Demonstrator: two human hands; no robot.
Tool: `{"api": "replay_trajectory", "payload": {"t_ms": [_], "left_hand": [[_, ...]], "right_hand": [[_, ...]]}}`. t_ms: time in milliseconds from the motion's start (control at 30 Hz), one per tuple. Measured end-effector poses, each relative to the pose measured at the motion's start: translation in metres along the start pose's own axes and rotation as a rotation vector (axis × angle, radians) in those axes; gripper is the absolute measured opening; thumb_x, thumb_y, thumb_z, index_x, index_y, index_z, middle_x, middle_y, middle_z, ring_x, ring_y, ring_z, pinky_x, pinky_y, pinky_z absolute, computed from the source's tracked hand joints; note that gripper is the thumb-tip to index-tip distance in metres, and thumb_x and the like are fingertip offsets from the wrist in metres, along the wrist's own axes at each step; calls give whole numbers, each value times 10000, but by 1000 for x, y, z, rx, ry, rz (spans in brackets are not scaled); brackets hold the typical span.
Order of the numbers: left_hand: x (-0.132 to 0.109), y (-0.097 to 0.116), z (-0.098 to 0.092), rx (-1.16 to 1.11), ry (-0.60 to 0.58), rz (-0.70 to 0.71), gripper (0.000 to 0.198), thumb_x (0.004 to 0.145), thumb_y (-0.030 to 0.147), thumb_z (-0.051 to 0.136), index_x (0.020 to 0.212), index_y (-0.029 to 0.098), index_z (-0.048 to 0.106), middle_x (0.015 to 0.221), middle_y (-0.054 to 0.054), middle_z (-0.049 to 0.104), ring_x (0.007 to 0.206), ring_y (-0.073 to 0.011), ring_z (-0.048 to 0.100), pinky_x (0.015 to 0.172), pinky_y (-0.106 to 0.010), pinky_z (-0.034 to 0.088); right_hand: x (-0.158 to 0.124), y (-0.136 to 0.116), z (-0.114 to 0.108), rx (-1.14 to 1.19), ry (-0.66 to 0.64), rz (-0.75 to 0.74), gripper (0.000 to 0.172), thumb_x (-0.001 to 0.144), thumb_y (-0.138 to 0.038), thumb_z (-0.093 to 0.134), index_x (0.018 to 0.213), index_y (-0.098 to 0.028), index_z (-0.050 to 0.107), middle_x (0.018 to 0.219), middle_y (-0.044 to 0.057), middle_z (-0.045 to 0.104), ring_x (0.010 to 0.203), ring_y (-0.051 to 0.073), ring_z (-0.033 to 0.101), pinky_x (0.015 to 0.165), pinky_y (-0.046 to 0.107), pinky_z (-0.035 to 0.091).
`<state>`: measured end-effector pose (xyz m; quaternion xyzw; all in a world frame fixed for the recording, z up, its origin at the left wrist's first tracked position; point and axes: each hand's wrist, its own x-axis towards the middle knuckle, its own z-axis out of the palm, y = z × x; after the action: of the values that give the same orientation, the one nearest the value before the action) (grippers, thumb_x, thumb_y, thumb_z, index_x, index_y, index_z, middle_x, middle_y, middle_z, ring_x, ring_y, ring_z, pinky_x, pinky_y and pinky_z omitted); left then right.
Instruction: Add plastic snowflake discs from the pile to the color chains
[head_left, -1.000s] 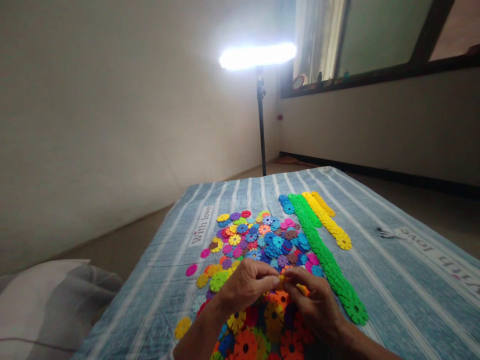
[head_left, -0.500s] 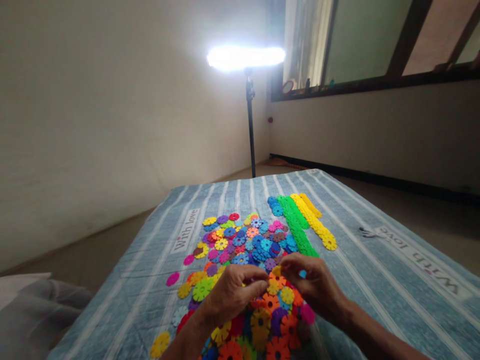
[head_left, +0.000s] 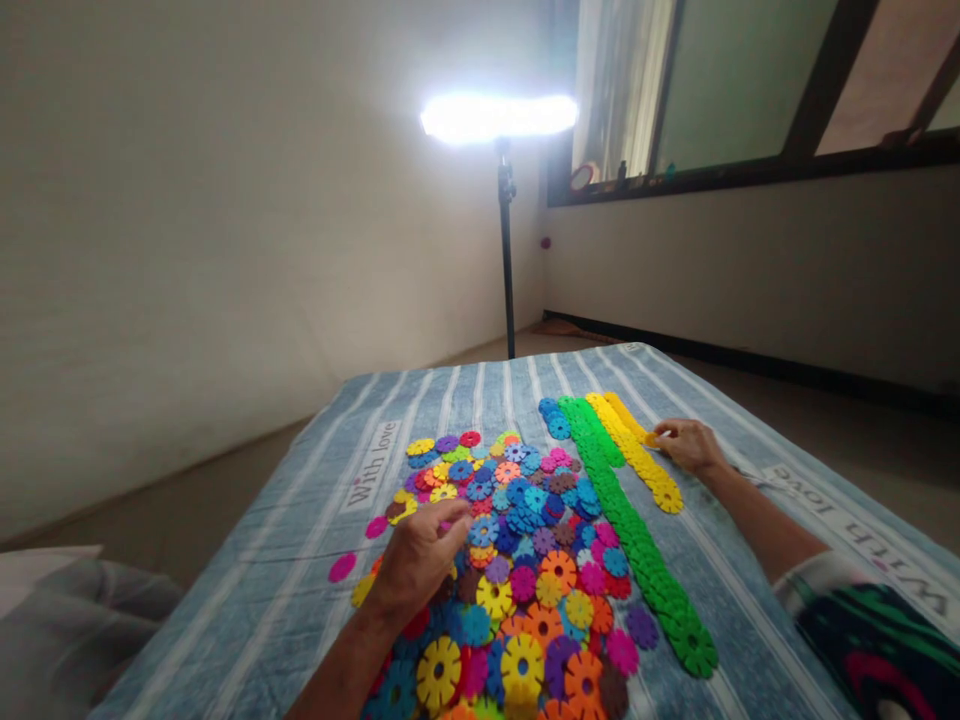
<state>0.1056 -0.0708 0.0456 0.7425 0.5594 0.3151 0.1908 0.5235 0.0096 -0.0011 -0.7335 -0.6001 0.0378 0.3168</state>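
Note:
Flower-shaped notched plastic discs in many colours lie in a loose pile [head_left: 517,540] on the striped blue cloth. My right hand [head_left: 688,443] pinches a yellow disc [head_left: 651,439] at the near end of a short darker-yellow row [head_left: 624,414]. Over the left side of the pile is my left hand [head_left: 426,548], its fingers curled together; whatever they may hold is hidden. Right of the pile runs a long green row [head_left: 637,540] of overlapping discs, with a shorter green row [head_left: 606,443] beside it. A bright yellow row [head_left: 634,455] lies between the green and darker-yellow rows.
A few blue discs [head_left: 556,418] overlap at the far end of the green rows. Single pink discs [head_left: 342,568] lie at the pile's left edge. Beyond the cloth-covered surface stands a lit lamp on a black pole [head_left: 507,260]. Grey fabric [head_left: 82,630] is at the lower left.
My right hand has moved from the pile, away and to the right, to the darker-yellow row with a yellow disc. My left hand has shifted left. The long green row's near end is now uncovered.

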Motion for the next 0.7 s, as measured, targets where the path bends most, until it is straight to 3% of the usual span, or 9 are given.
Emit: {"api": "replay_trajectory", "payload": {"t_ms": [167,400,533,700], "left_hand": [[3,-21,7,89,116,62,227,771,318,530,790,211,729,846,-38,767,824,-199,700,795,-301,547],[2,-25,12,113,123,115,191,775,262,547,795,208,729,862,-57,759,848,-211,695,803,-337,550],[2,-23,11,116,99,115,187,783,244,539,784,207,722,855,-54,752,853,-207,689,813,-335,540],[2,-22,11,123,77,117,190,786,233,529,762,193,713,835,-60,743,842,-213,681,802,-341,532]], "right_hand": [[11,7,7,-71,-83,-30,180,708,-302,623,775,-242,778,647,-12,688,641,165,629,576,238,413],[16,6,11,-169,-130,-41,276,716,-231,609,925,-266,786,818,8,751,749,191,675,685,261,470],[16,6,11,-200,-136,-43,369,720,-200,611,1060,-216,756,851,39,759,794,204,692,744,269,486],[14,8,12,-222,-135,-46,348,730,-218,633,1055,-170,750,875,68,763,819,217,701,749,273,491]]}}
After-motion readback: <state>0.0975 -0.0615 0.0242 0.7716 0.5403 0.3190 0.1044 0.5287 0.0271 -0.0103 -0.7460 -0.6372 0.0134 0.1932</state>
